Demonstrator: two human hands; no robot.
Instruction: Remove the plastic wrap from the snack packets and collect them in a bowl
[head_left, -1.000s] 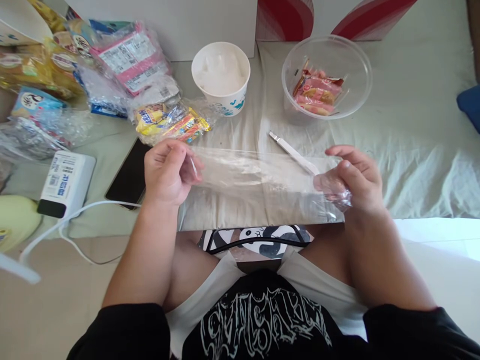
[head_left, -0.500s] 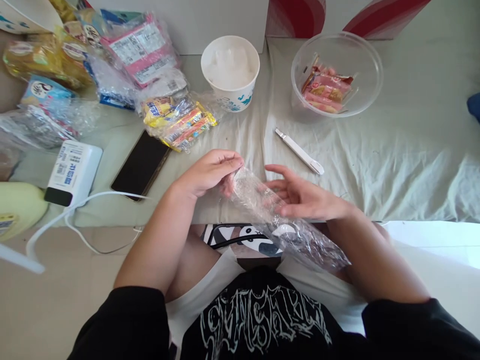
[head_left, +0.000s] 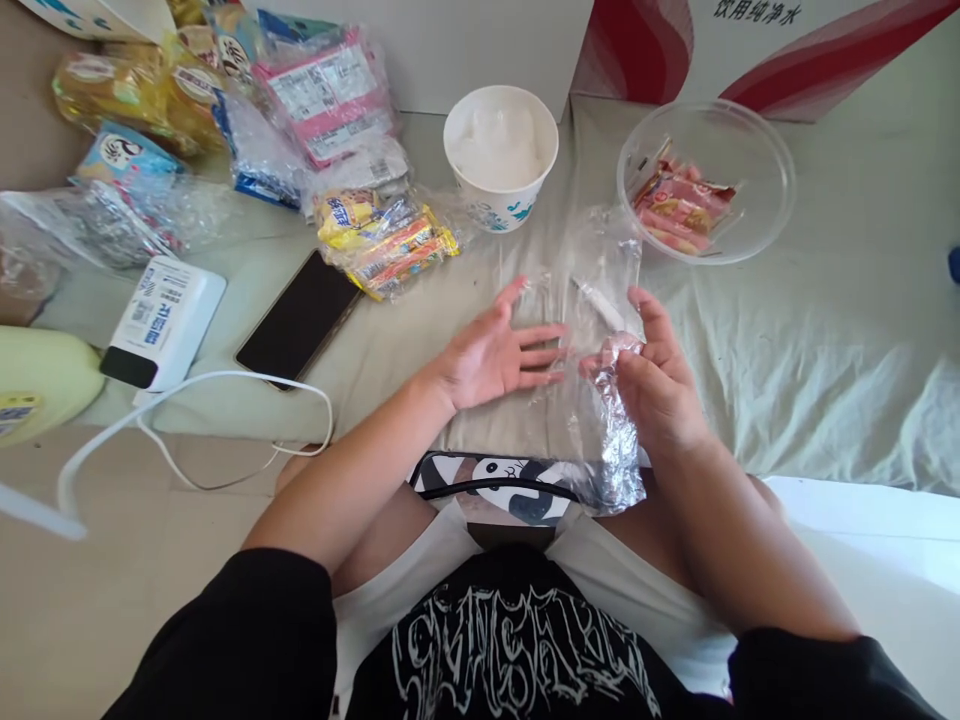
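A clear plastic bag (head_left: 600,400) hangs crumpled in front of me over the pale cloth. My right hand (head_left: 656,380) pinches its bunched middle. My left hand (head_left: 495,350) is flat and spread, fingers apart, pressed against the bag's left side. Through the film I see a white utility knife (head_left: 600,303) lying on the cloth. A clear plastic bowl (head_left: 757,170) with several wrapped snacks (head_left: 679,210) stands at the back right, and a white paper cup (head_left: 501,160) stands left of it.
A black phone (head_left: 300,318) lies left of my hands, beside a white charger block (head_left: 161,320) with a cable (head_left: 187,410). Snack packets (head_left: 386,240) and bags pile at the back left. A red-and-white box (head_left: 750,50) stands behind the bowl.
The bag was stretched wide between both hands, then gathered; now my left hand has let go and spread flat while my right hand keeps hold of the bunched film, raised toward the knife.
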